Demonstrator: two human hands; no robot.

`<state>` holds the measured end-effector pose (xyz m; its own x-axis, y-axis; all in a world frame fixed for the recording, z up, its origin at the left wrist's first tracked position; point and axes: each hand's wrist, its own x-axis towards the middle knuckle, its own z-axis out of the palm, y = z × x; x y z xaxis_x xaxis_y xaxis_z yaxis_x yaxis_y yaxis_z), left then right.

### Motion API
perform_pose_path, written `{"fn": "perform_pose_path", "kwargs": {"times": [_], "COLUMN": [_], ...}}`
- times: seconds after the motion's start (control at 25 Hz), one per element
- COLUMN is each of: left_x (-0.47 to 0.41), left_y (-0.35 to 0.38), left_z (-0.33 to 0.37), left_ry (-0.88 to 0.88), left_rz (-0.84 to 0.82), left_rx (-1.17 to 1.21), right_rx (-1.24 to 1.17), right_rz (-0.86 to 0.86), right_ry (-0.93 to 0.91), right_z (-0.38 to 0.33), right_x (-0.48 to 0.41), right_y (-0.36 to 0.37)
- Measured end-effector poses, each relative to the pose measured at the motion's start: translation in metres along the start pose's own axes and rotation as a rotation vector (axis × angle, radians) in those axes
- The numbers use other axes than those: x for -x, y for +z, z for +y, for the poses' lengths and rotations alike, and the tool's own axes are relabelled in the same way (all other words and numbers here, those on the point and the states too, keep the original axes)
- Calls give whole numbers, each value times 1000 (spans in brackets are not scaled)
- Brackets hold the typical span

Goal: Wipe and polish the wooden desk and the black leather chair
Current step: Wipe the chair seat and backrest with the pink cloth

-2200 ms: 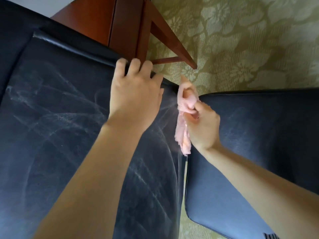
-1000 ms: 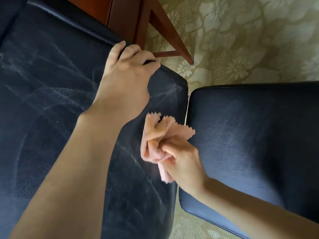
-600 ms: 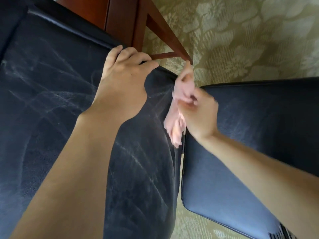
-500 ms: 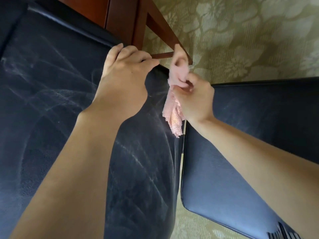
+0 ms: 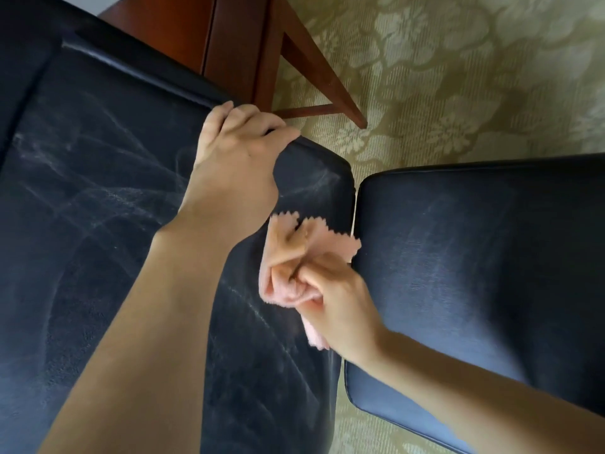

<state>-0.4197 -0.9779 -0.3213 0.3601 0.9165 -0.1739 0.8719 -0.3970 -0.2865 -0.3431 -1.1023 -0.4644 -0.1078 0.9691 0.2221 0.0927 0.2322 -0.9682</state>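
Squarely across the left of the frame lies the black leather chair (image 5: 98,224), smooth and streaked with pale smears, its long axis running from upper left to lower centre. The left hand (image 5: 235,158) grips its rounded top edge. The right hand (image 5: 340,303) clenches a bunched pink cloth (image 5: 288,253) with zigzag edges against its right rim. A narrow gap separates it from a second leather panel (image 5: 474,257). The red-brown wooden desk (image 5: 235,37) and floral carpet (image 5: 458,77) lie beyond.

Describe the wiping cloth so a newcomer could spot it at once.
Find the large streaked black leather panel on the left. At its right edge, the right hand grips a bunched cloth. It is the only pink thing, with zigzag-cut edges.
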Motion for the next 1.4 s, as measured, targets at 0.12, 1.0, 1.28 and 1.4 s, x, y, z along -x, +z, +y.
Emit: {"fn": "perform_pose_path", "kwargs": {"times": [0.12,1.0,1.28,1.4], "left_x": [-3,-7,-6,-5], "left_y": [-3,5,6,6], "left_z": [2,-1,2,1], "left_ry": [-8,36,41,46], "left_rz": [-23,116,141,148], "left_rx": [6,-16,-34,-44], "right_rx": [-25,40,77,105], "right_rz": [-165,164,82,259], "right_ry": [-40,363,234,232], "right_z": [2,-8,-27,-11], "right_x": [21,-39,-19,-39], "right_y": [-12,-35,1,-7]}}
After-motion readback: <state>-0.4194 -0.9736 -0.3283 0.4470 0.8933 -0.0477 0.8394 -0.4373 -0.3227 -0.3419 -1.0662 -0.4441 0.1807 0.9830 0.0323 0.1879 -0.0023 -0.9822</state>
